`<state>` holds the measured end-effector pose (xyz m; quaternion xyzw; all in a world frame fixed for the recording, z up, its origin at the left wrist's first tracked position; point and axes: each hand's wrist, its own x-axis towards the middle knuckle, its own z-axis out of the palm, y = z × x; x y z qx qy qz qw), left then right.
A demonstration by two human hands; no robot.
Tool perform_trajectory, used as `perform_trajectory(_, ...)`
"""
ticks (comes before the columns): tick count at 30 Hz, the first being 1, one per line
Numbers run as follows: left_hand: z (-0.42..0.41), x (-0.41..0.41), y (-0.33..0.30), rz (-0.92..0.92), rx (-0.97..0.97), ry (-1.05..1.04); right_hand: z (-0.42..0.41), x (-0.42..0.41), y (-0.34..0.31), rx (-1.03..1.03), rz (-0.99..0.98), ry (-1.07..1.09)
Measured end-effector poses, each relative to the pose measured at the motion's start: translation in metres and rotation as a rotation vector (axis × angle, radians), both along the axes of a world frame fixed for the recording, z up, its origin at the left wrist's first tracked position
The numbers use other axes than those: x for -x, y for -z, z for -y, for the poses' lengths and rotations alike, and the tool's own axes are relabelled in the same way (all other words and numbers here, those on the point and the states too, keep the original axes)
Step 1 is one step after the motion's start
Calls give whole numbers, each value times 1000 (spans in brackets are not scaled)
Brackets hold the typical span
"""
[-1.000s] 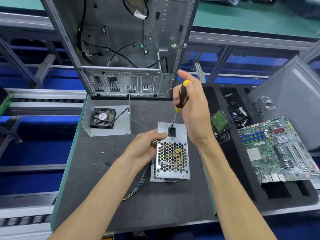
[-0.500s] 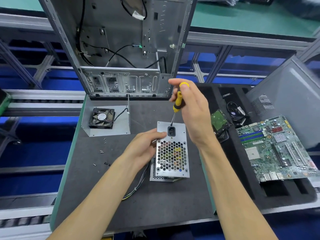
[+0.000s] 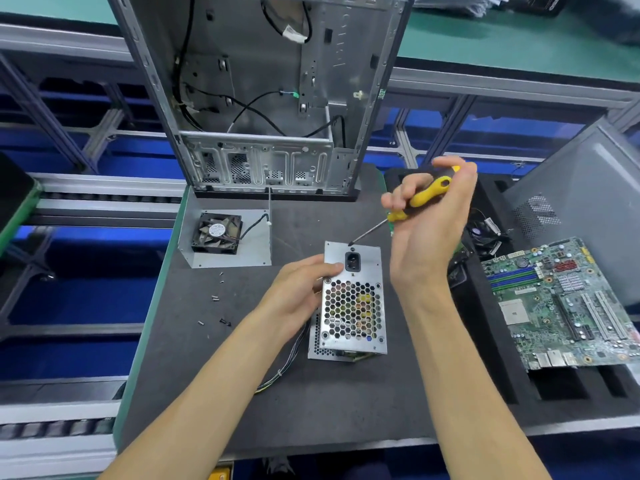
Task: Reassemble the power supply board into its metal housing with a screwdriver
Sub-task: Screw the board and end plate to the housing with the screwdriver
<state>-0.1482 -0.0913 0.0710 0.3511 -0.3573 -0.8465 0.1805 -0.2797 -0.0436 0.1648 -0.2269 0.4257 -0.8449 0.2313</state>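
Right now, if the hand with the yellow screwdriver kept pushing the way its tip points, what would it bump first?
Probably the silver perforated metal housing: the yellow-and-black screwdriver in the right hand slants down-left, tip at the top edge above the black socket.

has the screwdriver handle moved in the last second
Yes. The right hand has swung the screwdriver handle rightward and lower, from steeply upright to a flat slant, while its tip stays above the power socket on the power supply housing.

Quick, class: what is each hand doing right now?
Left hand: grips the side of the perforated silver metal power supply housing.
Right hand: grips the yellow-and-black-handled screwdriver, tip at the housing's top edge.
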Motion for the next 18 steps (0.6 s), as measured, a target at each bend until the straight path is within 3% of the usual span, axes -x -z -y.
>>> perform_trajectory(3, -4, 2, -2, 24, 51, -22, -1, 4, 3, 108, 346, -230)
perform_trajectory(7, -8, 8, -9, 127, 122, -55, -4, -1, 25, 121, 573, -366)
perform_trajectory(13, -9, 7, -13, 123, 158, -24, -11, 4, 48, 163, 814, -425)
perform_trajectory(18, -7, 0, -15, 212, 163, -91, -14, 1, 47, 212, 858, -465)
